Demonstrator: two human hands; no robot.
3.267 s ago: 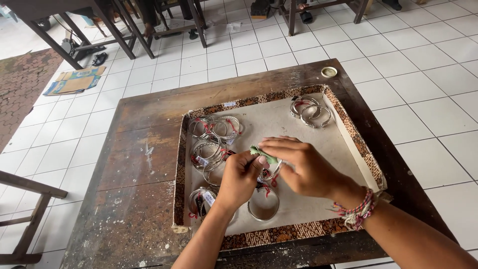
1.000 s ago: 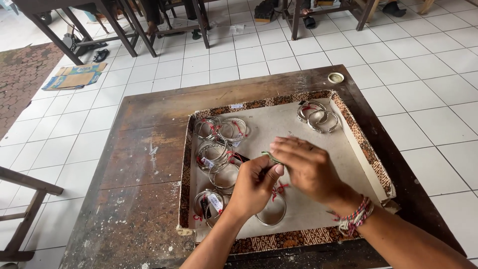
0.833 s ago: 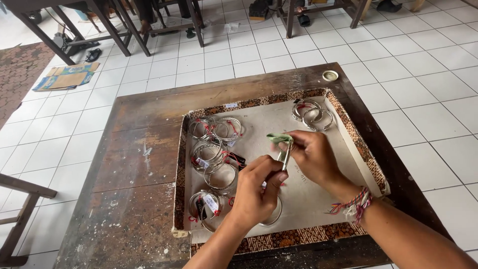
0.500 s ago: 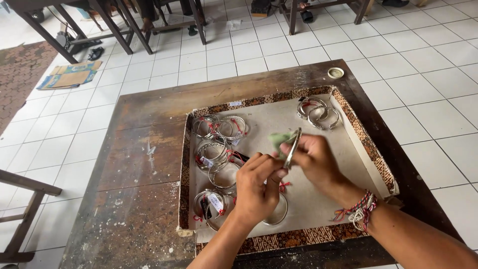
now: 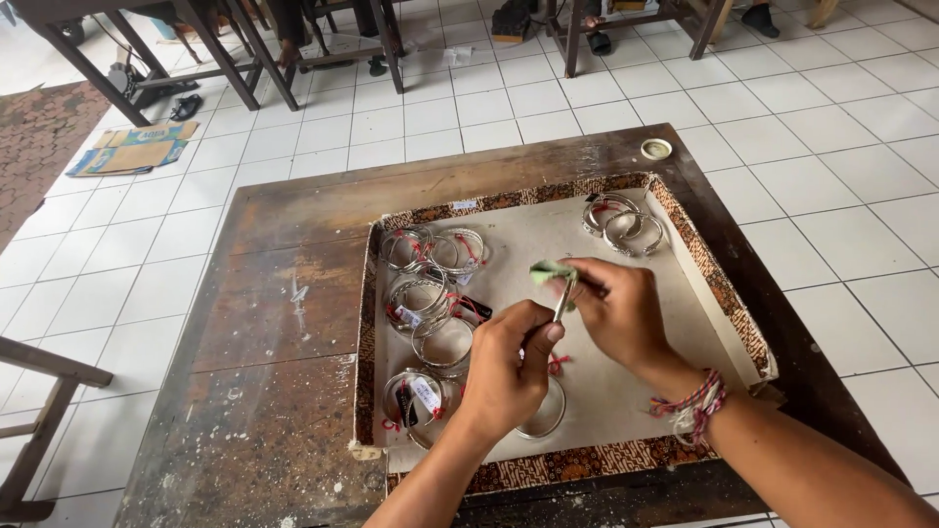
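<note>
Pinching a silver bangle (image 5: 560, 298) over the shallow tray (image 5: 714, 284), left hand (image 5: 509, 376) fingers clamp its lower edge. Right hand (image 5: 616, 313) fingers press a green cloth (image 5: 550, 272) against its top. More bangles (image 5: 430, 284) lie along tray's left side, on the table (image 5: 284, 323).

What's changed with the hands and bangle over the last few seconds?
Both hands lifted the bangle off the tray and turned it edge-on. The left hand grips it from below; the right hand works the green cloth at its top. The other bangles stayed put.
</note>
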